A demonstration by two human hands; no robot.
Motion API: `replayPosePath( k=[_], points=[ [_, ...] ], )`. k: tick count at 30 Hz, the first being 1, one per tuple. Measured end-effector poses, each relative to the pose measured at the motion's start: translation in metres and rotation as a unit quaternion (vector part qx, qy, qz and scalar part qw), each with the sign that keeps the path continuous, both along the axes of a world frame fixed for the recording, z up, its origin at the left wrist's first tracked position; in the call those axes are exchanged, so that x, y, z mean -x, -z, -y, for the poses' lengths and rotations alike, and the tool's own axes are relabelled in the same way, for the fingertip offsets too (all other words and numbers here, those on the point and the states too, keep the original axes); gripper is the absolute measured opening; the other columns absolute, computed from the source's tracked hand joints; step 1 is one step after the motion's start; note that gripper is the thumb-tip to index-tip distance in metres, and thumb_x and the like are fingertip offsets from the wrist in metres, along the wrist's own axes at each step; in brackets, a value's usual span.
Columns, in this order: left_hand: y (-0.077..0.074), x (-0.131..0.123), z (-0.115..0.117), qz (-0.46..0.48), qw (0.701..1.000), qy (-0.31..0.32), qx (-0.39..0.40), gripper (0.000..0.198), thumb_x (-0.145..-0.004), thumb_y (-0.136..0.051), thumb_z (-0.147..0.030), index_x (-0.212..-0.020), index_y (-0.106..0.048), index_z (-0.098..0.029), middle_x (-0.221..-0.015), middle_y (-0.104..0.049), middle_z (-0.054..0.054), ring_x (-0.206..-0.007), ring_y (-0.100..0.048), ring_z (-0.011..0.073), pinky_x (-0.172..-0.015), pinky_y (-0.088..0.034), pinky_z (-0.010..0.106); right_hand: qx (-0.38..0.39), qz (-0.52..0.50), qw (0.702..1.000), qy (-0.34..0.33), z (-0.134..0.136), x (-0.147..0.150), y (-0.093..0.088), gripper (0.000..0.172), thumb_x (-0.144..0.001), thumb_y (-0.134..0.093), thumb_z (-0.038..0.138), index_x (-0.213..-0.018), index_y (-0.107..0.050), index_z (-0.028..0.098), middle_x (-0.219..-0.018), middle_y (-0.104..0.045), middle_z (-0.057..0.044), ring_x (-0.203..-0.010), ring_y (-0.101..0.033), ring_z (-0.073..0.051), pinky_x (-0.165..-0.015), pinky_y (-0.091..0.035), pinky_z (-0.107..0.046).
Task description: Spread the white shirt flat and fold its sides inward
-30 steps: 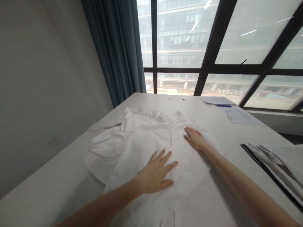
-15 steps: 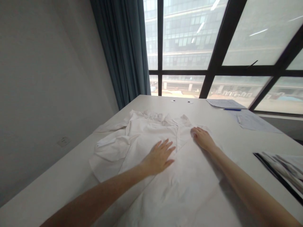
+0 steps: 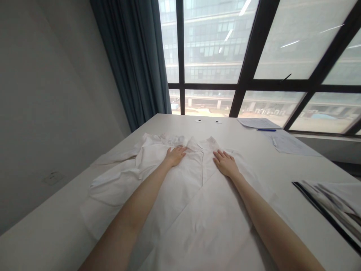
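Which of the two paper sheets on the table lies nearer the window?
The farther sheet, just beyond the blue pen. The other sheet lies on the pen's near side, closer to the person.

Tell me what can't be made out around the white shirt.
Head view:
Near hem of the white shirt: cut off by the bottom edge.
Cloth under left hand, right hand: covered.
Writing on the papers: too small.
The dark-edged object, right: blurred, cut by the frame edge.
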State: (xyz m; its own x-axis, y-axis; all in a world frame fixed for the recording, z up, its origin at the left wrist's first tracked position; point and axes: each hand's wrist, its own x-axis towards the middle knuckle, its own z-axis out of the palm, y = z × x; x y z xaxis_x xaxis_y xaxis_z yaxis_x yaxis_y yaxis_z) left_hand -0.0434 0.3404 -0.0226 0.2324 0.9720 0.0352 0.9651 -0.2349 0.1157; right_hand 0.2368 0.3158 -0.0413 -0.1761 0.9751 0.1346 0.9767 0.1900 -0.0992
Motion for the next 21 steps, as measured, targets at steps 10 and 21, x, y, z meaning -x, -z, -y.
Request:
replayPosePath(
  k=[10,21],
  points=[
    [-0.012,-0.014,-0.026,0.033,0.989,-0.095,-0.112,0.018,-0.095,-0.048,-0.02,-0.106,-0.063,-0.023,-0.115,-0.064,0.009,-0.119,-0.05,0.0254,-0.105,-0.029,0.047,-0.057,-0.034,0.998,-0.012,0.008,0.001,-0.006,0.043,-0.101,-0.027,0.033,-0.13,-0.058,0.021,-0.14,-0.056,-0.01,-0.13,-0.047,-0.025,-0.106,-0.034,-0.041],
    [-0.001,-0.066,0.015,0.025,0.996,-0.035,-0.079,0.037,-0.097,-0.042,-0.033,-0.128,-0.051,-0.014,-0.134,-0.051,0.017,-0.127,-0.046,0.027,-0.106,-0.036,0.041,-0.013,-0.038,0.995,-0.09,0.005,0.0,-0.005,0.046,-0.1,-0.032,0.037,-0.141,-0.049,0.026,-0.15,-0.045,-0.003,-0.139,-0.037,-0.023,-0.112,-0.029,-0.042]
  ],
)
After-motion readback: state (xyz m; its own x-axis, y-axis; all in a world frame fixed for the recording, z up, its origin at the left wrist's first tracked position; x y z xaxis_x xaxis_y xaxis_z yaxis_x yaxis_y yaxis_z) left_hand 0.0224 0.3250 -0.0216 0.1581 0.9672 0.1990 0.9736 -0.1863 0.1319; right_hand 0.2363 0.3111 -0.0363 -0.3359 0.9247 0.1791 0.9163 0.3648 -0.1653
